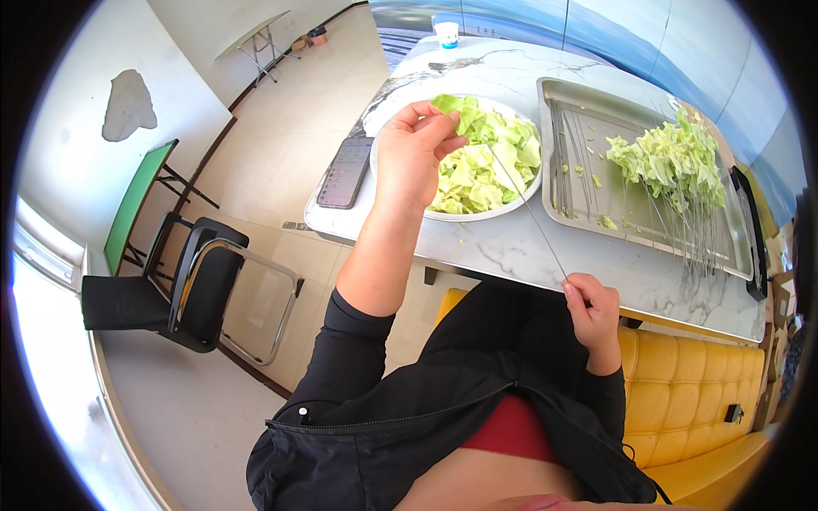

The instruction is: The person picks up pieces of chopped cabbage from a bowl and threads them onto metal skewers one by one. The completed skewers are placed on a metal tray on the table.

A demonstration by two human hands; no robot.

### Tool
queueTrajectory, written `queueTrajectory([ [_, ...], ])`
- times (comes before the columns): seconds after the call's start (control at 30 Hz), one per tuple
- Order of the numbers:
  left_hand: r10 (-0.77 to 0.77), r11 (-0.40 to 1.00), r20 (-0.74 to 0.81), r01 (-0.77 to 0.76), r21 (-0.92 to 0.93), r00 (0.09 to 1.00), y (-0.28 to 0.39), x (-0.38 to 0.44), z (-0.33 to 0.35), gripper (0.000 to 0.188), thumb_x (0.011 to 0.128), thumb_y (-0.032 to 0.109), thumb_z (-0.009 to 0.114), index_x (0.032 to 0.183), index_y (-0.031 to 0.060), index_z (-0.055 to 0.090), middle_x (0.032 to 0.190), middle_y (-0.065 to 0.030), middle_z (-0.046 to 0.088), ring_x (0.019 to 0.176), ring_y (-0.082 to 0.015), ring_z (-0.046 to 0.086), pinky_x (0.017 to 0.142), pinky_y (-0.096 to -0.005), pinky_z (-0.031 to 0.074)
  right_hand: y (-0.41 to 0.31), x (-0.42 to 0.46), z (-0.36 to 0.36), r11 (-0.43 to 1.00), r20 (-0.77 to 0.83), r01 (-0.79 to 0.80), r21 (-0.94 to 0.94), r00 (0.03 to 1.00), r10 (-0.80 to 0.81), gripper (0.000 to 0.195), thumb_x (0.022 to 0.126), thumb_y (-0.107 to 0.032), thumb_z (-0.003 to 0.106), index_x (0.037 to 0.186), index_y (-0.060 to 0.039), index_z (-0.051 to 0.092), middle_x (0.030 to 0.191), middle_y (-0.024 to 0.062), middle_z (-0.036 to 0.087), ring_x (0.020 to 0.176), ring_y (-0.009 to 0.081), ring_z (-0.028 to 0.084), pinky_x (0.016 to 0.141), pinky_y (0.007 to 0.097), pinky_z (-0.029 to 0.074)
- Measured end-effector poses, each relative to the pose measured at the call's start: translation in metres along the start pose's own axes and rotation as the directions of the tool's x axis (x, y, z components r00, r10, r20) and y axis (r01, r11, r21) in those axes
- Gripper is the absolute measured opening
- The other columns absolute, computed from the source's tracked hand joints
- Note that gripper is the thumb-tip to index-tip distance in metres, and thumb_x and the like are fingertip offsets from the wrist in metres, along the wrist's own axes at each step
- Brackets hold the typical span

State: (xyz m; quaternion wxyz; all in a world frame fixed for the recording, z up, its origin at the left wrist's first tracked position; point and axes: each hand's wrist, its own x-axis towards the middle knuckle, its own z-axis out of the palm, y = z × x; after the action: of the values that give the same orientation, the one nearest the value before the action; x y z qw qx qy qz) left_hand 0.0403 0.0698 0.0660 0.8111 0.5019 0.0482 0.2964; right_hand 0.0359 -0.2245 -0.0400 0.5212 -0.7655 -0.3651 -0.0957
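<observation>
My left hand (pixel 415 147) is over a white bowl (pixel 486 216) heaped with cut green leaf pieces (pixel 479 172), probably lettuce or cabbage. Between its thumb and fingers it pinches one leaf piece (pixel 445 102). A thin metal skewer (pixel 533 220) is gripped at its near end by my right hand (pixel 591 310), in front of the table edge. The skewer slants up and left, and its far tip lies over the leaves in the bowl. No leaf shows on its visible length. To the right, a metal tray (pixel 601 223) holds leaf-loaded skewers (pixel 677 163) in a pile.
Bare metal skewers (pixel 562 160) lie along the tray's left side, near leaf scraps. A smartphone (pixel 346 172) rests left of the bowl on the marble-patterned table (pixel 511 246). A paper cup (pixel 448 35) stands at the far end. Black chairs (pixel 211 281) and a yellow bench (pixel 690 389) are nearby.
</observation>
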Motion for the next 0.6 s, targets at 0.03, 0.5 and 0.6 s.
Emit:
queueTrajectory([
  [0.03,0.017,1.000,-0.004,-0.017,-0.002,1.000,0.0009,0.0026,-0.0018,0.011,0.085,-0.004,0.061,0.086,0.0055,0.055,0.082,-0.0026,0.059,0.070,-0.0118,0.059,0.067,-0.0264,0.055,-0.0002,0.0002,0.0000,1.000,0.003,0.000,0.001,1.000,0.000,0.002,0.083,-0.001,0.062,0.085,-0.0016,0.062,0.060,0.0094,0.054,0.045,0.0175,0.048,0.046,0.0250,0.037],
  [0.5,0.041,0.999,0.005,-0.041,-0.017,0.999,0.0048,0.0049,-0.0028,0.013,0.082,-0.005,0.065,0.086,0.0031,0.055,0.079,-0.0053,0.062,0.072,-0.0125,0.061,0.065,-0.0273,0.056,-0.0021,0.0014,-0.0013,1.000,0.020,0.000,0.005,1.000,0.000,0.002,0.083,0.000,0.061,0.085,-0.0008,0.062,0.060,0.0095,0.055,0.046,0.0173,0.049,0.047,0.0247,0.038],
  [0.6,0.027,1.000,0.001,-0.027,-0.006,1.000,0.0022,0.0045,-0.0008,0.013,0.082,-0.005,0.065,0.086,0.0023,0.055,0.079,-0.0054,0.062,0.072,-0.0129,0.062,0.065,-0.0273,0.056,-0.0038,0.0017,-0.0008,1.000,0.015,-0.003,0.025,1.000,0.002,0.002,0.083,0.001,0.061,0.085,-0.0009,0.062,0.060,0.0095,0.054,0.046,0.0173,0.049,0.047,0.0248,0.037],
])
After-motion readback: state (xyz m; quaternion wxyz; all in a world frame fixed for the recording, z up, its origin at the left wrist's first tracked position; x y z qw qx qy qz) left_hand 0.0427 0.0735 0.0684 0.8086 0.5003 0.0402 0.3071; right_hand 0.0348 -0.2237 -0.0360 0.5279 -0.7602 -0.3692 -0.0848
